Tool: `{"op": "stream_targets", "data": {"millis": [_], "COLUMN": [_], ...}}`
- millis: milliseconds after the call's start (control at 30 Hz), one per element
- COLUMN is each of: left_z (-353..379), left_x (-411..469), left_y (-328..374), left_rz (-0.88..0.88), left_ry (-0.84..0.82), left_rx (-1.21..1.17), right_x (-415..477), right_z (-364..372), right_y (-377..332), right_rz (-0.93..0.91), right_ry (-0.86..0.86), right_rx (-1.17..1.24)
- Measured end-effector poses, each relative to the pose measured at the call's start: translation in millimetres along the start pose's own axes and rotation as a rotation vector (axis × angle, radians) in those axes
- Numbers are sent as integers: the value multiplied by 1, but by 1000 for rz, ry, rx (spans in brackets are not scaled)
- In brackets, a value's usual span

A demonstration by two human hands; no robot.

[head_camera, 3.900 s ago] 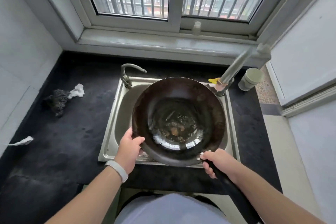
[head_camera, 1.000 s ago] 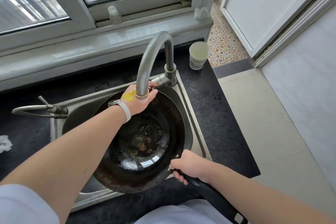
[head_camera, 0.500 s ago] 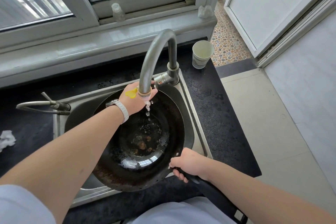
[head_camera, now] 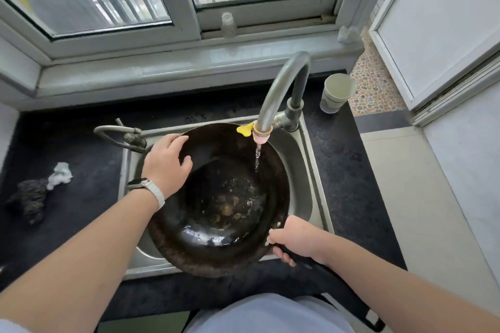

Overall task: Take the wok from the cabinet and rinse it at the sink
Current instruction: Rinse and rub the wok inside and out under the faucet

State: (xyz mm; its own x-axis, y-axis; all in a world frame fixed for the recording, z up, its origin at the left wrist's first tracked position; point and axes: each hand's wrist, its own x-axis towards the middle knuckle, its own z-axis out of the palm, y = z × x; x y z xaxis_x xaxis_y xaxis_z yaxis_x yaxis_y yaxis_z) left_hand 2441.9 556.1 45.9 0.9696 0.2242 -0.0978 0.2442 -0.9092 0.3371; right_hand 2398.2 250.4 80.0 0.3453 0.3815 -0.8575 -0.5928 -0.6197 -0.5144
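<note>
A dark round wok (head_camera: pixel 224 205) with brown bits in its bottom sits over the steel sink (head_camera: pixel 305 167). The tall grey faucet (head_camera: pixel 281 89) arches over the wok's far rim, and a thin stream of water (head_camera: pixel 257 155) falls into the wok. My right hand (head_camera: pixel 295 240) grips the wok's black handle (head_camera: pixel 349 297) at the near right. My left hand (head_camera: pixel 167 162), a watch on its wrist, rests on the wok's far left rim with the fingers spread and the thumb inside.
A paper cup (head_camera: pixel 336 93) stands on the black counter (head_camera: pixel 349 170) right of the faucet. A second low faucet (head_camera: pixel 119 135) lies at the sink's left corner. A dark scrubber (head_camera: pixel 29 197) and white wad (head_camera: pixel 61 174) lie at left. A small bottle (head_camera: pixel 228 25) stands on the windowsill.
My left hand has left the faucet valve and moved left onto the wok's rim. Water now runs steadily into the wok. The right hand keeps its hold on the handle.
</note>
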Motion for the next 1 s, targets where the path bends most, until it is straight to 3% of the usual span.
{"op": "stream_targets", "data": {"millis": [133,333,500,1000], "left_z": [-4,-4,13,55], "left_x": [-27,-63,-77,-70], "left_y": [-28,-51,-56,-22], "left_rz": [-192,-542,-569,-592], "left_ry": [28,70,23,-68], "left_rx": [-142,-541,-822,-1081], "right_x": [1,-1,-6,-39], "right_z": [3,3,1,1], "right_y": [-5,-11,-17,3], "right_rz": [-24,-40,-66,-45], "right_ry": [29,72,139,340], "right_rx": [-36,-16,-4,-2]}}
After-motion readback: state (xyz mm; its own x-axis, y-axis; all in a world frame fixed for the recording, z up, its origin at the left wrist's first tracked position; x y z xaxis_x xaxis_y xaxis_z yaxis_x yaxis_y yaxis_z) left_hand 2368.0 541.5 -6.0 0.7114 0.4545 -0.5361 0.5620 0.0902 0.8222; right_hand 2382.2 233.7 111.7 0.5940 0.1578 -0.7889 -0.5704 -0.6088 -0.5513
